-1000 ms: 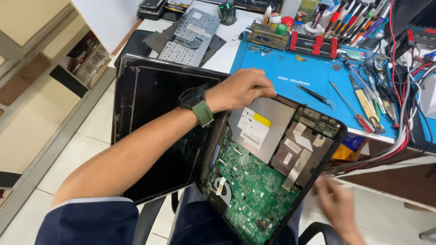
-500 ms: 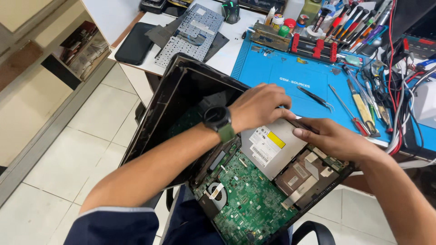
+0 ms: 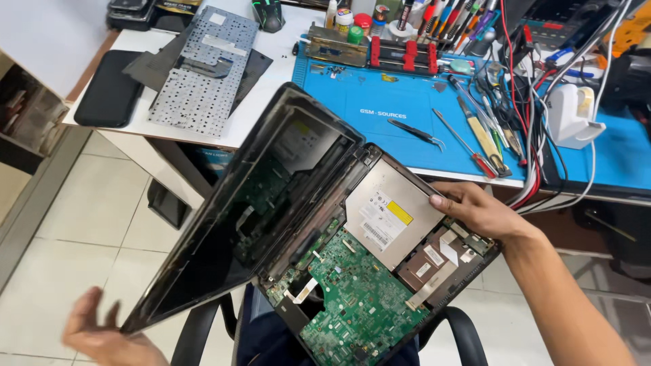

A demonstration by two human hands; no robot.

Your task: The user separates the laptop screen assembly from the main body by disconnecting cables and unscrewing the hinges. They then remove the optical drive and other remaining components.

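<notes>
Fingers of the left hand (image 3: 108,335) curl under the lower corner of the dark screen lid (image 3: 251,210) of an opened laptop (image 3: 352,271) resting over the lap. Right hand (image 3: 478,210) grips its far edge, fingers together beside the silver optical drive (image 3: 390,213); beyond, tweezers (image 3: 417,133) lie on the blue mat (image 3: 380,112).

The single head-worn view looks steeply down from close above the opened laptop (image 3: 339,257), facing the tabletop (image 3: 271,102) and tiled floor (image 3: 81,224) beyond.

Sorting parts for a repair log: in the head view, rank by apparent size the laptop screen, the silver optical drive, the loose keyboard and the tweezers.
1. Laptop screen, though nearest the camera.
2. Keyboard.
3. Optical drive, close to the keyboard; its nearness makes this unsure.
4. Tweezers.
</notes>
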